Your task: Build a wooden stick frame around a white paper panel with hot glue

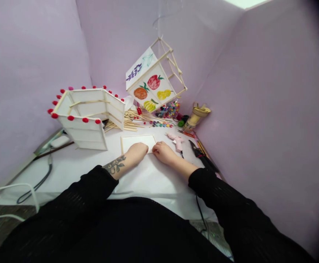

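A white rectangular panel (136, 139) edged with thin wooden sticks lies flat on the white-covered table in front of me. My left hand (138, 149) rests over its near side, fingers curled down and mostly hidden. Close beside it, my right hand (163, 151) pinches at the panel's near right corner, the fingertips of both hands almost meeting. Whether a separate small stick is between the fingers cannot be made out. To the right of my right hand lies a pink glue gun (178, 141), its nozzle pointing left and away.
A white stick-framed structure with red pompoms (89, 120) stands at left. Behind, a fruit-painted lantern frame (154, 82) is tilted above loose wooden sticks (130, 120) and colored beads (162, 124). Black-handled pruners (203, 155) and a bamboo holder (194, 118) are at right. Cables (42, 182) trail at left.
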A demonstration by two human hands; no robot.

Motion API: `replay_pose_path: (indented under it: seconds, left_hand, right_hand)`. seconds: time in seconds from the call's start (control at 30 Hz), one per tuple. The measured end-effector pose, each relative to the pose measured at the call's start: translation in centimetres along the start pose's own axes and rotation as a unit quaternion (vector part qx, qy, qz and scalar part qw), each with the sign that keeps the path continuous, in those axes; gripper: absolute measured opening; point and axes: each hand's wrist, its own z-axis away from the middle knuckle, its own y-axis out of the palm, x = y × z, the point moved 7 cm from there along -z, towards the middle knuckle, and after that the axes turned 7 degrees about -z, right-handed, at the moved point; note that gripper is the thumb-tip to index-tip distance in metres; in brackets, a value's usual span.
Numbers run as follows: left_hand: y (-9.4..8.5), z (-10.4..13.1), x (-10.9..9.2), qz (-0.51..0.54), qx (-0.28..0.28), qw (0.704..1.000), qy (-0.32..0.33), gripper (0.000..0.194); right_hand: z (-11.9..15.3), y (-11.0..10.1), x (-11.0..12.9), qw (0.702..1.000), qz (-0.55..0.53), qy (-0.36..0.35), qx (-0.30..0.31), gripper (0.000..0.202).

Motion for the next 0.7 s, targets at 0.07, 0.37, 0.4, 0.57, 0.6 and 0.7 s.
replay_pose_path:
  seconds: [0.07,0.37,0.4,0.57,0.6,0.7]
  left_hand:
    - [-0.3,0.1,0.1,-0.003,0.007,1.000,-0.009,0.023]
    - [-0.9,0.3,-0.8,-0.042,0.047,0.998,-0.026,0.025]
    - [-0.8,0.2,-0.9,-0.047,0.041,0.998,-0.022,0.026]
    - [-0.6,0.1,-1.1,-0.056,0.026,0.998,-0.014,0.027]
    - [-0.6,0.3,-1.0,-0.054,0.026,0.998,-0.018,0.027]
    - [-0.8,1.2,-0.3,-0.061,0.030,0.997,-0.019,0.026]
  right_hand:
    - [-0.5,0.7,0.3,1.000,-0.006,-0.007,0.017,0.018]
    - [-1.1,0.9,1.5,0.995,0.087,-0.002,0.048,0.020]
    - [-1.0,0.8,1.7,0.995,0.090,0.000,0.051,0.020]
    - [-1.2,0.8,1.9,0.993,0.094,0.012,0.074,0.021]
    - [-1.2,0.8,1.8,0.992,0.096,0.012,0.077,0.021]
    - [-1.1,0.7,1.4,0.992,0.100,0.013,0.077,0.021]
